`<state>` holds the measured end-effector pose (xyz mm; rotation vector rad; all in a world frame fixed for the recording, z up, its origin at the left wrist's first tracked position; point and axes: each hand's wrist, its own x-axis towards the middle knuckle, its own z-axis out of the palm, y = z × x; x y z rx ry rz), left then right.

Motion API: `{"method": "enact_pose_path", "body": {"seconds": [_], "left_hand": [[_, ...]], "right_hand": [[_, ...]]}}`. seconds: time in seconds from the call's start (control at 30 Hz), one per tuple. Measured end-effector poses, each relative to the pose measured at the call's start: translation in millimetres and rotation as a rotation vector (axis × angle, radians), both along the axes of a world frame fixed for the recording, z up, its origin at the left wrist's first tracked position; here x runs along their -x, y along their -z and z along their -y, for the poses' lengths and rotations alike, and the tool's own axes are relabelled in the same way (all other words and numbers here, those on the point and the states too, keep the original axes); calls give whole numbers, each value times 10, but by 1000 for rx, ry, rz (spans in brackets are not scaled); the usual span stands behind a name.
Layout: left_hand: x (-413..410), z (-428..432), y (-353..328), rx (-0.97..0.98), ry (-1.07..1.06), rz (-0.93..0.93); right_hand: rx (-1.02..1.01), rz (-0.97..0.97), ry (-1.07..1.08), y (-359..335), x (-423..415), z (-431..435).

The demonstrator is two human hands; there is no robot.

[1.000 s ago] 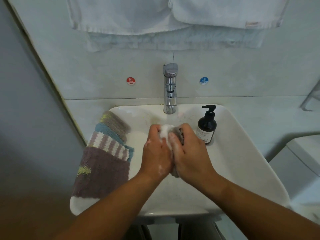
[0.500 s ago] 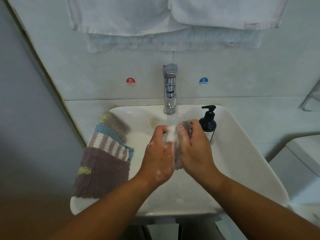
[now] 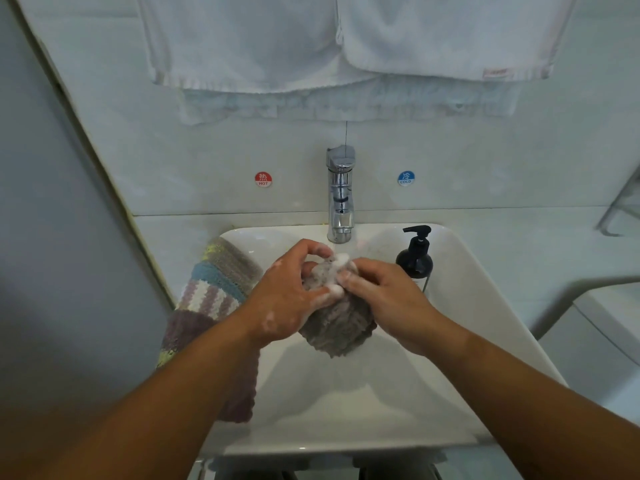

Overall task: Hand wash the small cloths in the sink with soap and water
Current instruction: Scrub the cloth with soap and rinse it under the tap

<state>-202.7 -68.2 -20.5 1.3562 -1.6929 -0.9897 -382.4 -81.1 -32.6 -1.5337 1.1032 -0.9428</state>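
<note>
While lather shows white on the knuckles, both hands are bunched over one grey cloth (image 3: 337,327) above the middle of the sink (image 3: 346,410). Left hand (image 3: 287,299) — fingers curled round the upper end of the cloth, foam between the fingertips. Right hand (image 3: 384,299) — fingers pinching the same wad from the other side, just below the tap (image 3: 341,195). The lower half of the cloth hangs free beneath the hands, clear of the basin floor as far as I can tell. No stream visible at the spout; whether water runs, cannot say.

Progress, as judged: soap is on and this cloth is in its scrubbing stage; rinse and wring are left to do. Stack of knitted cloths (image 3: 207,306), striped, blue and purple-brown, lies draped over the left rim and looks untouched, so most of the job is probably yet to do. Pump bottle (image 3: 415,261) stands on the right rim, near the right hand. White towels (image 3: 242,39) hang on the wall above.
</note>
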Motion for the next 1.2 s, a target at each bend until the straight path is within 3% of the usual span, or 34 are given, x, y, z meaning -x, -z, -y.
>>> {"method": "enact_pose_path", "body": {"seconds": [0.2, 0.3, 0.37, 0.47, 0.57, 0.67, 0.77, 0.9, 1.03, 1.13, 1.2], "left_hand": [[114, -36, 241, -79, -171, -371], [292, -101, 316, -117, -205, -539], [350, -91, 334, -35, -320, -479], [348, -55, 298, 92, -476, -278], [355, -74, 280, 108, -490, -201], [477, -171, 260, 127, -366, -122], [504, -148, 201, 157, -391, -90], [402, 21, 245, 66, -506, -129], [581, -158, 257, -27, -367, -240], [579, -169, 174, 92, -370, -176], [493, -55, 184, 138, -452, -124]], "right_hand": [[-21, 308, 230, 34, -125, 27], [-65, 342, 367, 33, -217, 26], [-13, 259, 406, 73, -240, -5], [193, 21, 269, 133, -200, -84], [315, -144, 225, 104, -165, -84], [247, -85, 361, 111, -170, 12], [195, -214, 384, 192, -220, -60], [250, -165, 235, 127, -306, -299], [312, -178, 381, 66, -241, -58], [205, -291, 366, 188, -202, -42], [167, -262, 267, 192, -224, -187]]}}
